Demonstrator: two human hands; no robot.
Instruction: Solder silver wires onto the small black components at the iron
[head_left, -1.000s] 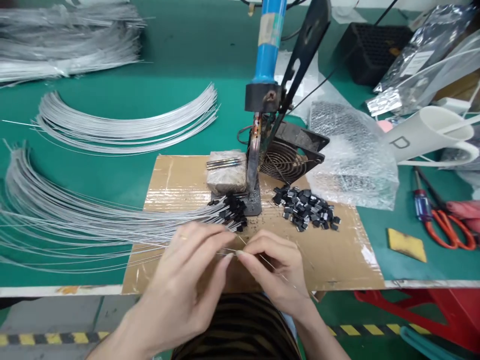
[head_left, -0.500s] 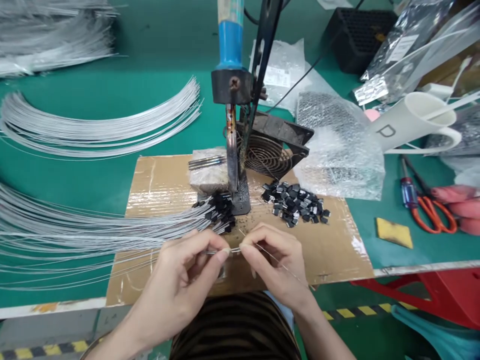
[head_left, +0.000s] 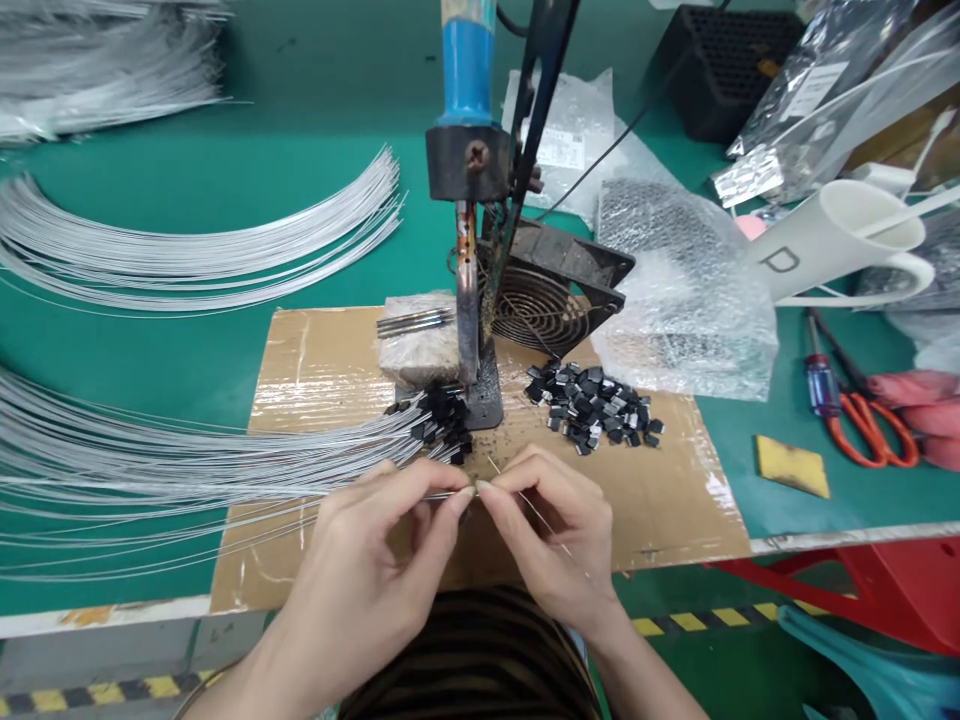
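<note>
My left hand [head_left: 394,550] pinches a thin grey wire [head_left: 442,494] between thumb and forefinger, close to its end. Tip to tip with it, my right hand [head_left: 555,535] is closed, and a thin strand of solder wire [head_left: 538,515] runs slantwise across its fingers. Whatever sits between the right thumb and forefinger is too small to make out. Just beyond the hands, a bundle of grey wires [head_left: 315,455] ends in black connectors [head_left: 446,415]. Above them, a blue-handled soldering iron [head_left: 468,75] points downward in a stand. A pile of loose black connectors [head_left: 596,408] lies to the right.
Cardboard [head_left: 645,510] covers the table under my hands. A small fan [head_left: 551,290] stands behind the iron. Another wire bundle [head_left: 202,260] lies back left. On the right are bubble wrap [head_left: 686,300], a white mug [head_left: 825,245], orange-handled scissors [head_left: 870,430] and a yellow sponge [head_left: 791,467].
My fingertips have drawn closer together, and the short gap of wire between them has nearly closed. The view has shifted slightly.
</note>
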